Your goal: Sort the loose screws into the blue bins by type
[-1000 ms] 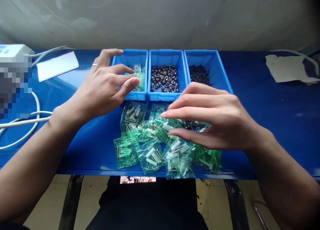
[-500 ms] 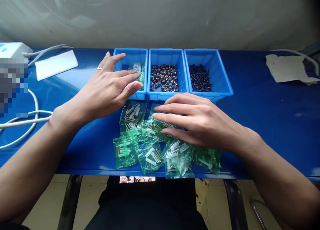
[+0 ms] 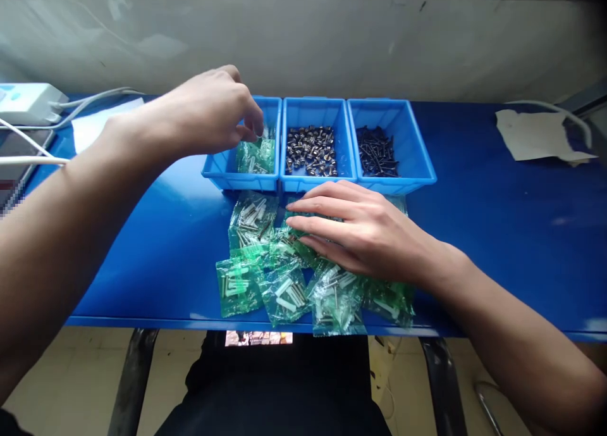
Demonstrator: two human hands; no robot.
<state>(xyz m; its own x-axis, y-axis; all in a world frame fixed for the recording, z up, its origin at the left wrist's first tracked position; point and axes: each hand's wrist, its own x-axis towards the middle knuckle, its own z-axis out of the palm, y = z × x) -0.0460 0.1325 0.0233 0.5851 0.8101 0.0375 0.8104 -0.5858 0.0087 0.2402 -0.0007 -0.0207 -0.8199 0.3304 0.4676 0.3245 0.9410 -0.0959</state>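
**Reaching into the bins with my left hand (image 3: 213,104) while my right hand (image 3: 363,230) is pressing on the bags.**

Left of the middle bin (image 3: 308,184), my fingers (image 3: 253,123) are curling over one green plastic bag (image 3: 256,157) in the left bin (image 3: 237,181); I can't tell if they're pinching it. In the middle bin, a heap of silver screws (image 3: 310,151) is lying. In front of it, my open right hand is covering roughly eight overlapping loose bags (image 3: 284,295): likely light, slippery, best pinched at an edge. Right of it, dark long screws (image 3: 377,151) are filling the right bin (image 3: 393,186).
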